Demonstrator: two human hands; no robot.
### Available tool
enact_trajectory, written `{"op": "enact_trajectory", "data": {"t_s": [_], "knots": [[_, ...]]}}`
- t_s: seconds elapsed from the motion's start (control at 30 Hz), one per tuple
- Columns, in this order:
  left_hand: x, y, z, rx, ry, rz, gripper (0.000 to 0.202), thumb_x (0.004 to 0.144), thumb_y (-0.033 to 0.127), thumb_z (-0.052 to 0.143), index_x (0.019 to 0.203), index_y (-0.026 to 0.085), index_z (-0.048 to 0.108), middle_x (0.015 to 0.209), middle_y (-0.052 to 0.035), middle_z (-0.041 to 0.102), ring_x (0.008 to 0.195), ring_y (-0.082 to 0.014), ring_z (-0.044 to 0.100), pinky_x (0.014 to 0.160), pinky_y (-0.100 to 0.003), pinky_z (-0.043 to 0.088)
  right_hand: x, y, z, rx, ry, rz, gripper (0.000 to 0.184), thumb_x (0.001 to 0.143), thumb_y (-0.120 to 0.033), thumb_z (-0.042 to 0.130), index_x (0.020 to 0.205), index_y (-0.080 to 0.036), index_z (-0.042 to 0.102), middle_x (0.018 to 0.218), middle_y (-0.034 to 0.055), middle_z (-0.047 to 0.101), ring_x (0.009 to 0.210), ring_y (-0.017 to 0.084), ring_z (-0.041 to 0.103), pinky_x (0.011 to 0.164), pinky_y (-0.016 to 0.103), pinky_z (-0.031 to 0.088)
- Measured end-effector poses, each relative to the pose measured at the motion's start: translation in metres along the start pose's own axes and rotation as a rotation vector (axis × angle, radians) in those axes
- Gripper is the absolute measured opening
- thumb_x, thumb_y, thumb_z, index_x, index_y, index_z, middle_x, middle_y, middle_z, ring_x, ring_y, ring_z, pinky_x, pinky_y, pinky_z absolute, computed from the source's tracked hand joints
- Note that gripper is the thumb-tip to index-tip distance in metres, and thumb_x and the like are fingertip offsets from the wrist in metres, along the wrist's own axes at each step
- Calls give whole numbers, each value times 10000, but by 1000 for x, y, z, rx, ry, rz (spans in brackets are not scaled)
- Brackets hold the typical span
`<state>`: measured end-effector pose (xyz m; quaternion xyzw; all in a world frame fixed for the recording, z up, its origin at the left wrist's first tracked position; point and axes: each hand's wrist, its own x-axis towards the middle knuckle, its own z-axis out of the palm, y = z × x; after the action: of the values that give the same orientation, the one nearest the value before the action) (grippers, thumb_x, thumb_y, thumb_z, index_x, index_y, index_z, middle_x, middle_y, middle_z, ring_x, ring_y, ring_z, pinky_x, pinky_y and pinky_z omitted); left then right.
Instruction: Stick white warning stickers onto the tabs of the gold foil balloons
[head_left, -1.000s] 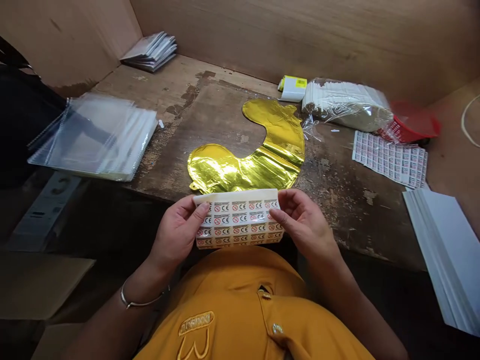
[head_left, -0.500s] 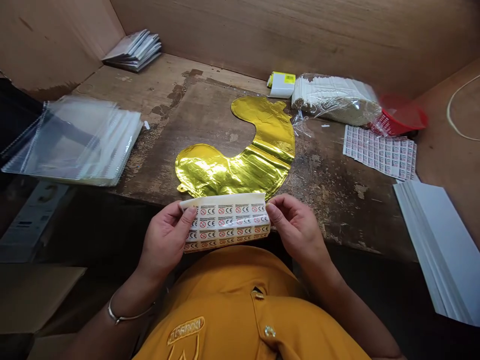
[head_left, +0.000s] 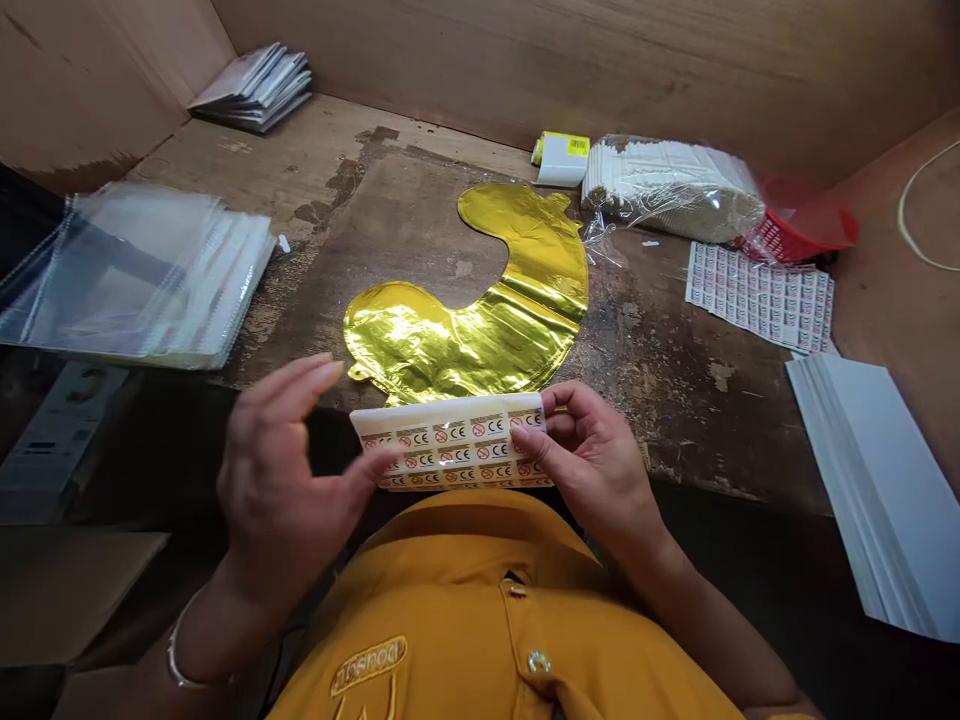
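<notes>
A small sheet of CE warning stickers (head_left: 454, 445) is held in front of my chest, at the near edge of the worn wooden table (head_left: 675, 380). My right hand (head_left: 592, 465) pinches its right end between thumb and fingers. My left hand (head_left: 281, 490) is raised at the sheet's left end, its fingers spread and its thumb tip touching the left edge. Just beyond the sheet a flat gold foil balloon (head_left: 480, 310) lies curved on the table.
A stack of clear plastic bags (head_left: 135, 275) sits at the left. At the back are booklets (head_left: 251, 85), a small white and yellow box (head_left: 559, 158), a bag of white straws (head_left: 667, 190) and a red basket (head_left: 799, 230). Another sticker sheet (head_left: 761, 295) and white card sheets (head_left: 877, 480) lie at the right.
My left hand has let go of the sticker sheet's left end and lifted with its fingers spread. The right hand keeps its hold, and the sheet has tilted flatter.
</notes>
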<state>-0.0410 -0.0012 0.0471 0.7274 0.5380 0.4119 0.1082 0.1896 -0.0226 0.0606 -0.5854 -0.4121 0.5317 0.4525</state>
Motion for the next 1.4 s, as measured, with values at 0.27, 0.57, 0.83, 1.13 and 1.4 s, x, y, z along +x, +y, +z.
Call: {"op": "enact_trajectory", "data": {"t_s": [0.27,0.57,0.83,1.13,1.4], "knots": [[18,22,13,-135,-517,189,262,840,358,678,1050,208,634,963,-10,704,878,-172,628,810,-327,452,-9,10,7,-88,-46,-140,267,779,-274,715,942,-259,504,663,-65,618,571,81,597,535,183,477],[24,25,17,-312,-599,168,108,814,198,684,886,209,604,827,35,658,783,-138,592,734,-298,440,-8,-3,-3,-291,-197,-176,295,803,-254,694,1088,-214,630,904,25,720,781,137,685,714,243,551],[-1,-1,0,-334,-28,-400,396,782,361,710,1140,258,575,993,-2,623,913,-187,613,862,-344,528,-10,0,-2,9,0,-115,324,810,-218,688,1095,-295,554,824,-26,711,747,124,695,666,225,572],[-16,1,13,-871,-125,-691,340,818,304,688,1148,272,615,808,21,716,663,-129,682,575,-222,588,-6,6,4,116,-1,-114,219,811,-217,683,991,-290,581,713,-51,689,622,93,653,566,185,544],[-12,4,10,-608,-232,-552,285,751,304,754,1017,213,703,965,-25,749,784,-160,707,721,-273,617,-11,-2,-8,-204,-18,-233,182,766,-237,733,947,-250,737,897,19,749,746,150,700,693,276,601]]}}
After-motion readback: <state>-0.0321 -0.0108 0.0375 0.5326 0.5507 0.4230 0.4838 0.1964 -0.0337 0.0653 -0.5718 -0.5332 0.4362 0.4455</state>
